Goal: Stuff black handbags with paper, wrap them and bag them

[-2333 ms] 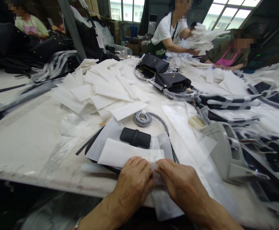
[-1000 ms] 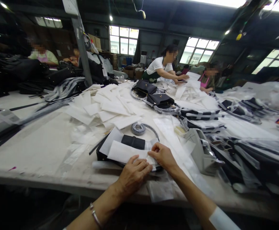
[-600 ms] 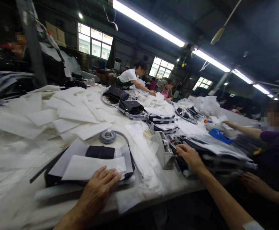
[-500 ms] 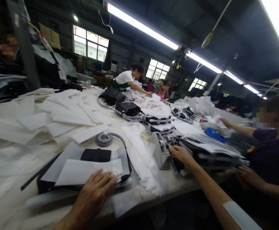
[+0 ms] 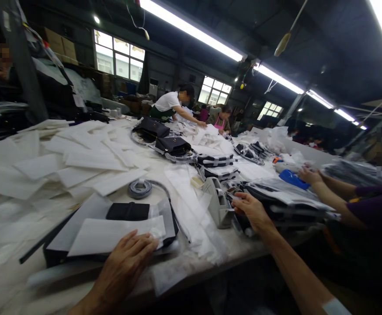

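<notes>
My left hand (image 5: 128, 258) lies flat, fingers stretched out, on a white paper sheet (image 5: 112, 236) that covers part of a black bag (image 5: 56, 256). A small black strap piece (image 5: 127, 211) rests above the sheet, with a wrapped coiled strap (image 5: 140, 188) just behind the bag. My right hand (image 5: 253, 212) is at the front of a grey tape dispenser (image 5: 215, 203), thumb and fingertips pinched at what looks like the end of clear tape (image 5: 233, 197). The fingertips partly hide that tape.
Loose white paper sheets (image 5: 89, 153) heap up on the left. Wrapped black bags (image 5: 286, 199) are stacked right of the dispenser, and more black bags (image 5: 173, 146) lie farther back. A co-worker in a purple sleeve (image 5: 358, 205) handles things beside a blue object (image 5: 293, 179) at right.
The co-worker on the right has brought both hands together over the table. My right hand stays by the dispenser with its fingers slightly shifted; my left hand stays on the sheet.
</notes>
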Motion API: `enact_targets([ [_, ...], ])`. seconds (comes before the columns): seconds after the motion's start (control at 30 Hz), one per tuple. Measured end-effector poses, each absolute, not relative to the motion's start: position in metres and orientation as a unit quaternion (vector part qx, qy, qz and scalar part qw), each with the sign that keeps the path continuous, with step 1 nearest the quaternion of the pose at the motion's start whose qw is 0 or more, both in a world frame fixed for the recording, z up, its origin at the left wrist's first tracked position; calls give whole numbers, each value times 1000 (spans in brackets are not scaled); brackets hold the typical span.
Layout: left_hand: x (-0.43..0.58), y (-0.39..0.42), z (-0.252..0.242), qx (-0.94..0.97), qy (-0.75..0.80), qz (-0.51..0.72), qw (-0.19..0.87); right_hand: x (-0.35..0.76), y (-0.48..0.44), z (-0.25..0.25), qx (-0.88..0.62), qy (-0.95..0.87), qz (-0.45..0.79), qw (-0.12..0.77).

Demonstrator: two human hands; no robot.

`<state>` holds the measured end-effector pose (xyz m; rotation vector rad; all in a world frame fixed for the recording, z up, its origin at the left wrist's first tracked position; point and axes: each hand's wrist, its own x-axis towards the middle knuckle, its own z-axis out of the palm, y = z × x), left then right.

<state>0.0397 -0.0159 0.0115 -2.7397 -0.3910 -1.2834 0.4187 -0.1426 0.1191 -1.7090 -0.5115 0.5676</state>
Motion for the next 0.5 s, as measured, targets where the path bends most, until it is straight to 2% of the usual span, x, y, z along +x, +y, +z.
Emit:
enact_targets([
  [0.17,40,-18,7,-899,-137,-416,14,412,-178,94,-736,-149,304,586],
  [0.37,39,-23,17,-902,-154,-404,-12,417,-179,79,-737,-120,369,554],
  [0.43,38,-25,20,-910,-159,-382,-18,427,-181,78,-758,-142,383,509],
  [0.5,38,-26,18,-913,-170,-369,-33,439,-185,73,-815,-217,367,392],
])
